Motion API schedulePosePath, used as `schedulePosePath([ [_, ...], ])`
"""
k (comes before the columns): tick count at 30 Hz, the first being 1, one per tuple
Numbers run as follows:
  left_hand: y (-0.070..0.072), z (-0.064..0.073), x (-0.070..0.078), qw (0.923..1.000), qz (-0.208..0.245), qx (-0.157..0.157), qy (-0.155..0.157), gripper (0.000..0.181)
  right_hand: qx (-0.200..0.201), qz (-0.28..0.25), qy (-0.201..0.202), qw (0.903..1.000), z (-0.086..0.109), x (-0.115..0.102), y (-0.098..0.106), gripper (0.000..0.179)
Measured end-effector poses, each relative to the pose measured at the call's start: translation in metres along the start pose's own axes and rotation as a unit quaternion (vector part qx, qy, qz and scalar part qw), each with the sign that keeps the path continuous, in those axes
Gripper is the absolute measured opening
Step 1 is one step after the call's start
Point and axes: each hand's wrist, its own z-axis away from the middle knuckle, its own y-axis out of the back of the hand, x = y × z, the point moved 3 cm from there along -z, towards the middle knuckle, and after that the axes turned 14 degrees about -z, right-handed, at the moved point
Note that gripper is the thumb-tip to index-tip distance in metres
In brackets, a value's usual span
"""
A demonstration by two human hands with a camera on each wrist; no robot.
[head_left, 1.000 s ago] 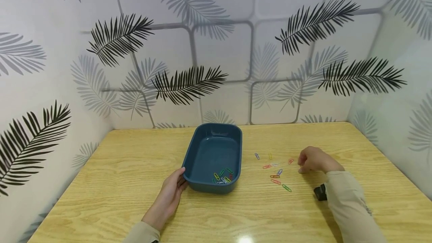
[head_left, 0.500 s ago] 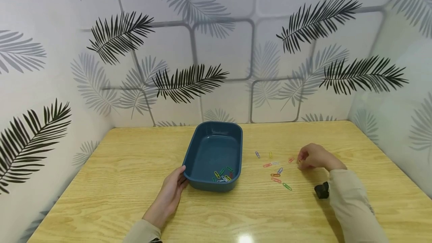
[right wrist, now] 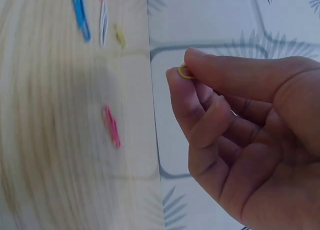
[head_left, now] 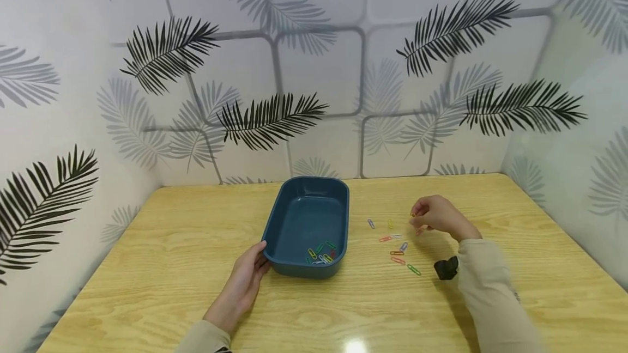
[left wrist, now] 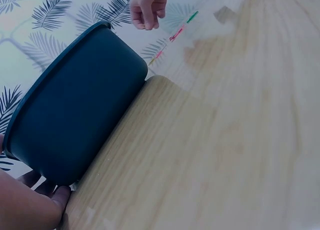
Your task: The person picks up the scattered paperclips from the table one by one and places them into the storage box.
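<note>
The right grip (head_left: 440,215) pinches a yellow paper clip (right wrist: 186,78), thumb and finger nearly together, right of the box (head_left: 314,222); the left grip (head_left: 243,274) holds its near-left corner. Steady, light pressure should prevent slipping.

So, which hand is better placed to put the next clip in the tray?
Probably the right hand: it pinches a yellow clip, while the left hand holds the tray at a corner.

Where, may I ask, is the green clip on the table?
In the head view, the green clip lies right of the blue tray, below and right of a pink clip.
</note>
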Motion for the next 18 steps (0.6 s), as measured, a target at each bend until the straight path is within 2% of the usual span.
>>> schedulePosePath([
  [7,0.002,0.001,-0.002,1.0000,-0.002,0.006,0.002,0.051,-0.004,-0.028,0.012,0.9995,-0.013,-0.017,-0.023,0.009],
  [13,0.001,0.000,-0.002,1.0000,-0.006,0.006,0.000,0.051,-0.009,-0.032,0.025,0.9991,-0.021,-0.030,-0.042,0.009],
  [18,0.001,-0.001,-0.001,1.0000,-0.002,0.002,-0.002,0.051,-0.010,-0.016,0.038,0.9991,-0.024,-0.049,-0.055,0.009],
])
